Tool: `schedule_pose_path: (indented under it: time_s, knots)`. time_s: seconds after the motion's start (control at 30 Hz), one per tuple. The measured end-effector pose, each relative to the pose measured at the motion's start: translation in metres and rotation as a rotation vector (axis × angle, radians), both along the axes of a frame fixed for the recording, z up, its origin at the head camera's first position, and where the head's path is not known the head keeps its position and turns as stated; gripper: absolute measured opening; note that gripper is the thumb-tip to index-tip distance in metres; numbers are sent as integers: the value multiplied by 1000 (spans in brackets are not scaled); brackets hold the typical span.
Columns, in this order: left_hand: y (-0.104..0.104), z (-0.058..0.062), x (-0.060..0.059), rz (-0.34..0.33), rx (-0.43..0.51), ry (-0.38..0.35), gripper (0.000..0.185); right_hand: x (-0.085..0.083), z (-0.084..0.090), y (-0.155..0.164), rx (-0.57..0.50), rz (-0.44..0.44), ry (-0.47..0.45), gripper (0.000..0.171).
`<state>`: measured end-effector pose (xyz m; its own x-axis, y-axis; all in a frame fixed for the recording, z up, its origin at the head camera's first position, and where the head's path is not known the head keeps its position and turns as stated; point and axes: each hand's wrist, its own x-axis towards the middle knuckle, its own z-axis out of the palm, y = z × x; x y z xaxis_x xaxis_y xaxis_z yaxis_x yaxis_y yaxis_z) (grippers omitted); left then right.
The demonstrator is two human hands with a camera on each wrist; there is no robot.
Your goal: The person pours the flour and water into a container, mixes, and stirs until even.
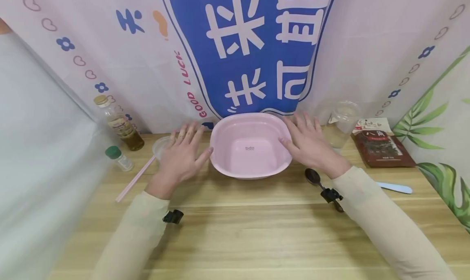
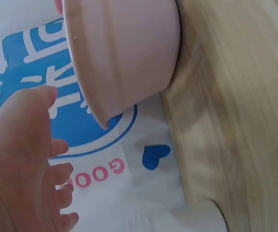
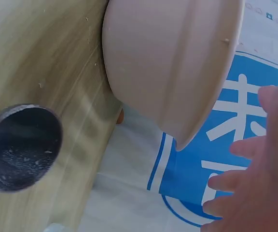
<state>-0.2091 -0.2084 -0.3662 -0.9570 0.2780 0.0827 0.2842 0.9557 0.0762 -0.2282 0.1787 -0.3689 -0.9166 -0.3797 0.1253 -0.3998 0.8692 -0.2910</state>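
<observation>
Pale sleeves [image 1: 128, 235] lie nearest the camera; beyond the left one, the left hand [image 1: 180, 159] is spread, fingers extended, holding nothing, and partly covers a clear tub [image 1: 158, 146]. To its right, between the hands, the pink basin [image 1: 227, 147] stands upright on the wooden surface [image 1: 238, 239]. It looks like thin plastic: probably light, a little springy in the walls, smooth enough to slide, and unlikely to break. Its out-turned rim, taken at left and right with thumbs above and fingers beneath, seems the best hold. Next comes the right hand [image 1: 310, 143], likewise spread and gripping nothing, with a dark spoon [image 1: 313, 176] lying nearer the person.

Only the head view shows inside the basin, where a "bdo" mark [image 1: 249, 148] is printed. There the right thumb overlaps the rim. By contrast, the left wrist view shows a gap between left thumb and rim, and the right wrist view a similar one, plus pale flecks, perhaps reflections, in the spoon's bowl.
</observation>
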Motion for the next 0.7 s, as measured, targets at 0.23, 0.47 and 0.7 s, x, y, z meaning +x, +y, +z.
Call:
schedule_pose_path:
  time_s: [0.23, 0.47, 0.7]
  knots:
    - [-13, 7, -1, 8, 6, 95, 79, 0, -7, 12, -178, 5, -1, 66]
    - [-34, 4, 2, -25, 82, 376, 61, -3, -17, 21, -411, -46, 31, 52]
    - [-57, -8, 7, -14, 209, 655, 37, -7, -25, 26, -606, -93, 17, 44]
